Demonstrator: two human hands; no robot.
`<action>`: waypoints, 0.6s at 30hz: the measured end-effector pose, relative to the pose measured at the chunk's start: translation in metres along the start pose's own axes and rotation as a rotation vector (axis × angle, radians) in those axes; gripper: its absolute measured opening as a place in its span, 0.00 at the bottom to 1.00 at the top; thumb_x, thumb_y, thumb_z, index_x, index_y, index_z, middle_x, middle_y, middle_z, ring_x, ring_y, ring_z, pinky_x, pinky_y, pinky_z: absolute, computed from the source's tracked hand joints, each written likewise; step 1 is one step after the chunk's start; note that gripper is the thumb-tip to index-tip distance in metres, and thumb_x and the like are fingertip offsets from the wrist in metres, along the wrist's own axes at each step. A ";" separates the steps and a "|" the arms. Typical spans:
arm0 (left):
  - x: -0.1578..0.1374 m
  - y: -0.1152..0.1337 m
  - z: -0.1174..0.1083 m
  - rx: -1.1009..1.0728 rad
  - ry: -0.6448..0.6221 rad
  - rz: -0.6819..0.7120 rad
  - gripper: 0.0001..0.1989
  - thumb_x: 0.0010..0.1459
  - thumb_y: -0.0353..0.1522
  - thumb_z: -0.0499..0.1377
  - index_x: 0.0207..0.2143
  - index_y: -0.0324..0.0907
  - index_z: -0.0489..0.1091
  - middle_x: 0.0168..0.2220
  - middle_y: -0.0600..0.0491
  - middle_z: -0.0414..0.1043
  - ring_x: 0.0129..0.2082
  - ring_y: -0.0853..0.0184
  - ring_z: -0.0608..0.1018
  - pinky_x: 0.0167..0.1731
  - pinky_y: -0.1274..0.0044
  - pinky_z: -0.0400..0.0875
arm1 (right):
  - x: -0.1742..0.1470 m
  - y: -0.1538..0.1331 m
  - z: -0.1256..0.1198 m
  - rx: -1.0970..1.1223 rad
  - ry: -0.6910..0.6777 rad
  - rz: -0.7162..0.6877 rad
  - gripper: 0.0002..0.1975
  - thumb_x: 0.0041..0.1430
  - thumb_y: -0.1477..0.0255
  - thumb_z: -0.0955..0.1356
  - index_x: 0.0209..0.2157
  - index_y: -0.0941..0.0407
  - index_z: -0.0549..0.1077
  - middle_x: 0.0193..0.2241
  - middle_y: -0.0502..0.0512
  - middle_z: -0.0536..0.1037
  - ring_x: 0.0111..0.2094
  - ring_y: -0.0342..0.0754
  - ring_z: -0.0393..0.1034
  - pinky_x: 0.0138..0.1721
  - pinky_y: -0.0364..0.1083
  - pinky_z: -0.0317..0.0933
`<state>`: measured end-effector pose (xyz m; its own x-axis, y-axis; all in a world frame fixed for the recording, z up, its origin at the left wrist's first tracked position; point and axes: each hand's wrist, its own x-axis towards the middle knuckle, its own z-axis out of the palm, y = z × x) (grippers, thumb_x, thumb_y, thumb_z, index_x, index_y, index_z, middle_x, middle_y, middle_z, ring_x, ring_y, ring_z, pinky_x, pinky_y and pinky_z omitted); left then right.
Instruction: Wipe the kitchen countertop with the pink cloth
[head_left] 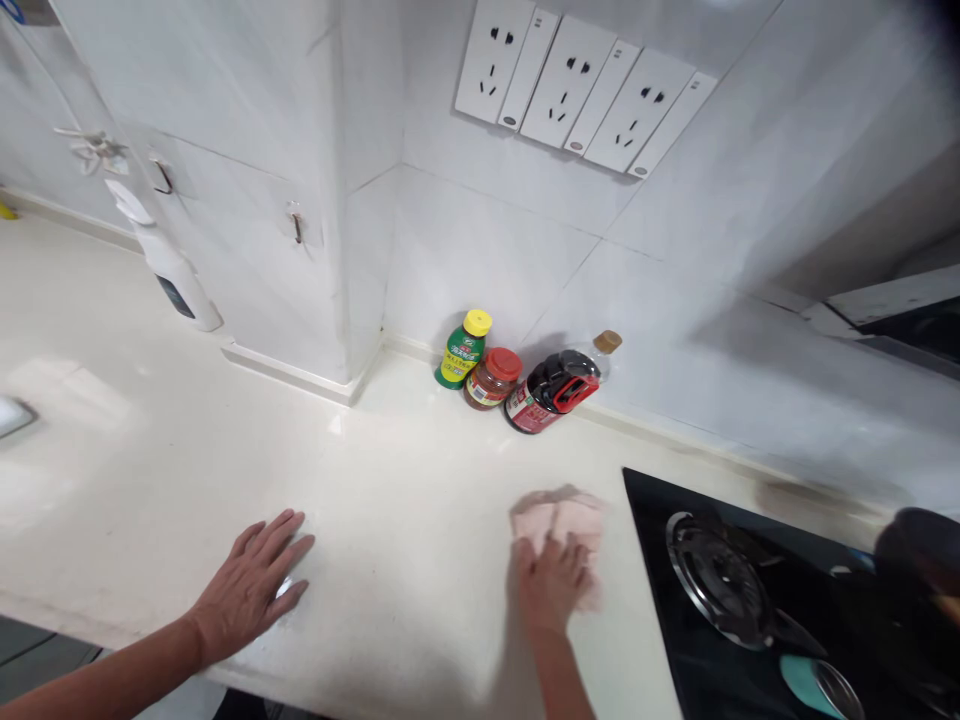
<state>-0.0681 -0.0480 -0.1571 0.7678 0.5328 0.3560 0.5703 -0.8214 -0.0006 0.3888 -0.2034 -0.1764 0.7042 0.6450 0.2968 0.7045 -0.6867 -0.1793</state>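
Observation:
My right hand (551,585) presses down on a pale pink cloth (559,510) that lies on the white countertop (420,530), its fingers over the near part of the cloth. Both hand and cloth are slightly blurred. My left hand (244,580) rests flat on the countertop to the left, fingers stretched out, with nothing in it. Beyond the cloth, against the wall, stand a green bottle with a yellow cap (457,360), a jar with a red lid (491,380) and a dark sauce bottle with a red handle (544,395).
A black cooktop (652,540) borders the counter on the right, bearing a glass lid (720,575), a teal container (814,685) and a dark pan (919,550). A clear bottle with a cork-coloured cap (607,343) stands partly hidden. A white spray bottle (176,275) stands by the wall corner (345,375).

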 end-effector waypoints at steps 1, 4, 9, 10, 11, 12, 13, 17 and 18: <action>0.000 0.000 0.000 -0.006 0.007 0.001 0.25 0.65 0.45 0.57 0.60 0.45 0.67 0.64 0.41 0.65 0.65 0.53 0.66 0.62 0.61 0.55 | -0.017 -0.024 0.000 0.021 -0.018 -0.078 0.27 0.67 0.56 0.59 0.51 0.65 0.73 0.64 0.80 0.62 0.68 0.74 0.47 0.62 0.72 0.47; 0.000 0.000 0.001 -0.013 0.024 0.001 0.24 0.65 0.44 0.57 0.60 0.45 0.67 0.64 0.41 0.65 0.65 0.53 0.66 0.62 0.61 0.56 | -0.062 -0.089 -0.005 0.194 -0.095 -0.302 0.22 0.67 0.58 0.61 0.44 0.61 0.75 0.65 0.74 0.63 0.69 0.74 0.47 0.60 0.73 0.48; -0.001 -0.001 0.002 -0.019 0.024 -0.001 0.23 0.65 0.44 0.57 0.59 0.46 0.68 0.64 0.42 0.66 0.65 0.53 0.66 0.62 0.61 0.56 | -0.079 -0.143 -0.035 0.802 -0.338 -0.204 0.22 0.68 0.56 0.61 0.52 0.55 0.74 0.60 0.64 0.72 0.63 0.61 0.63 0.61 0.64 0.55; -0.001 -0.002 0.003 -0.021 0.022 0.001 0.24 0.65 0.44 0.57 0.59 0.46 0.68 0.64 0.42 0.66 0.65 0.53 0.66 0.62 0.61 0.56 | -0.071 -0.145 -0.042 0.922 -0.395 -0.062 0.25 0.67 0.54 0.61 0.55 0.55 0.72 0.59 0.64 0.73 0.61 0.59 0.65 0.61 0.61 0.57; -0.002 -0.002 0.004 -0.019 0.021 0.003 0.24 0.65 0.44 0.57 0.59 0.45 0.68 0.64 0.42 0.65 0.65 0.53 0.65 0.62 0.61 0.55 | -0.061 -0.143 -0.050 1.033 -0.437 0.097 0.29 0.66 0.51 0.62 0.57 0.56 0.71 0.59 0.64 0.73 0.60 0.57 0.66 0.61 0.58 0.59; -0.003 -0.002 0.005 -0.015 0.021 0.004 0.24 0.64 0.44 0.58 0.60 0.45 0.67 0.65 0.41 0.65 0.66 0.52 0.65 0.62 0.61 0.55 | -0.048 -0.139 -0.057 1.142 -0.459 0.251 0.32 0.64 0.48 0.63 0.59 0.56 0.69 0.59 0.64 0.73 0.60 0.56 0.67 0.60 0.56 0.61; -0.003 -0.003 0.005 -0.011 0.020 0.004 0.25 0.64 0.44 0.58 0.60 0.45 0.67 0.65 0.41 0.65 0.66 0.52 0.65 0.62 0.61 0.55 | -0.034 -0.131 -0.063 1.254 -0.459 0.378 0.35 0.62 0.46 0.64 0.61 0.55 0.68 0.60 0.63 0.72 0.60 0.56 0.67 0.58 0.54 0.63; -0.005 -0.003 0.007 -0.017 0.026 -0.004 0.25 0.65 0.44 0.57 0.60 0.46 0.66 0.65 0.42 0.64 0.66 0.53 0.65 0.63 0.61 0.54 | 0.014 -0.061 -0.071 1.540 -0.457 0.506 0.39 0.57 0.40 0.63 0.60 0.52 0.68 0.56 0.60 0.76 0.56 0.55 0.71 0.54 0.54 0.68; -0.005 -0.003 0.006 -0.020 0.028 -0.007 0.24 0.65 0.44 0.57 0.60 0.46 0.66 0.65 0.43 0.64 0.66 0.53 0.65 0.63 0.61 0.54 | 0.021 -0.037 -0.070 1.463 -0.437 0.530 0.39 0.55 0.39 0.64 0.58 0.52 0.69 0.54 0.60 0.77 0.54 0.56 0.73 0.52 0.55 0.69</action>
<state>-0.0718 -0.0468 -0.1646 0.7552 0.5326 0.3822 0.5692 -0.8220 0.0208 0.3718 -0.1881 -0.0977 0.6732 0.6683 -0.3165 -0.3173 -0.1256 -0.9400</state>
